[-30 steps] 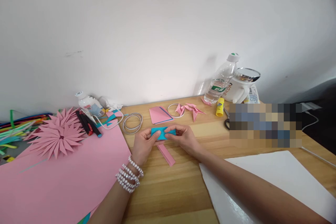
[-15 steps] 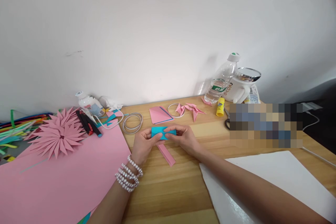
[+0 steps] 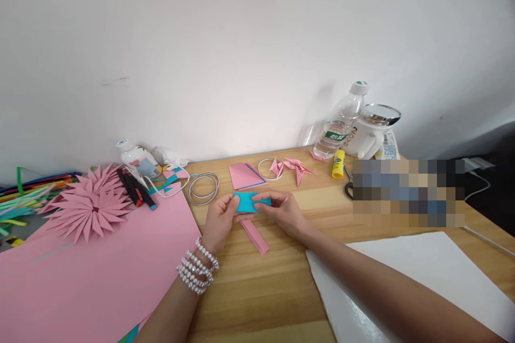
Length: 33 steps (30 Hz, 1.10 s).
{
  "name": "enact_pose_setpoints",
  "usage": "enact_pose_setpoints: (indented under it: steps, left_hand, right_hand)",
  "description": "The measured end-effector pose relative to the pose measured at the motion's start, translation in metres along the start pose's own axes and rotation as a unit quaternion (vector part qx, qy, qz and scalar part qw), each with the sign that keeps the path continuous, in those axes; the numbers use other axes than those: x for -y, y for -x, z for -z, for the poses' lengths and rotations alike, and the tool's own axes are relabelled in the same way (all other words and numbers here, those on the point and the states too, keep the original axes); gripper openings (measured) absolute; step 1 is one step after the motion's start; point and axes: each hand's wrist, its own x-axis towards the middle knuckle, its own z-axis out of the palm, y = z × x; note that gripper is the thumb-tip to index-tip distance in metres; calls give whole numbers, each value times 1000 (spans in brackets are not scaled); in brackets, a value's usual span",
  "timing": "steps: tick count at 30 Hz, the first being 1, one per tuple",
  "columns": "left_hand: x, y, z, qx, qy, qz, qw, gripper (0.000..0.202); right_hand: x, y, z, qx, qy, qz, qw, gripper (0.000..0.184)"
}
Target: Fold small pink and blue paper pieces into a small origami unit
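Observation:
A small folded blue paper piece (image 3: pixel 248 201) is held just above the wooden table (image 3: pixel 265 284) between both hands. My left hand (image 3: pixel 220 221), with bead bracelets on the wrist, pinches its left end. My right hand (image 3: pixel 281 210) pinches its right end with fingers closed on the fold. A folded pink paper strip (image 3: pixel 255 236) lies on the table right under the hands.
A large pink sheet (image 3: pixel 92 273) and a pink paper flower (image 3: pixel 86 206) lie at left with markers (image 3: pixel 134 190). White rings (image 3: pixel 203 187), pink folded pieces (image 3: pixel 292 167), a glue stick (image 3: pixel 337 164), a water bottle (image 3: pixel 340 123) and a white pot (image 3: pixel 368 136) stand behind. White paper (image 3: pixel 406 273) lies at right.
My left thumb has shifted left along the blue piece, so more of its face shows. The hands stay in the same spot.

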Motion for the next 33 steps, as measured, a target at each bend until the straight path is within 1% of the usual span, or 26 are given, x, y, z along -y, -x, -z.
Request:
enact_pose_setpoints:
  steps: [4,8,15,18,22,26,33]
  left_hand:
    - [0,0,1,8,-37,-2,999,31]
    - [2,-1,4,9,-27,0,1000,30]
    - [-1,-1,3,-24,-18,-12,999,31]
    - [-2,-1,3,-32,-19,-14,999,32]
    - [-2,-1,3,-29,-22,-18,999,31]
    - [-2,-1,3,-30,-35,-20,999,32]
    - [-3,0,1,-55,-32,-18,998,33]
  right_hand:
    - [0,1,0,14,6,10,1000,14]
    - [0,1,-1,15,-1,10,1000,15]
    - [4,0,-1,26,-75,-5,997,26]
    - [3,0,-1,20,-100,-16,995,28]
    - [0,-1,0,18,-113,-23,993,28]
    - [-1,-2,0,6,-109,-23,994,29]
    - [-2,-2,0,-17,-95,-28,995,27]
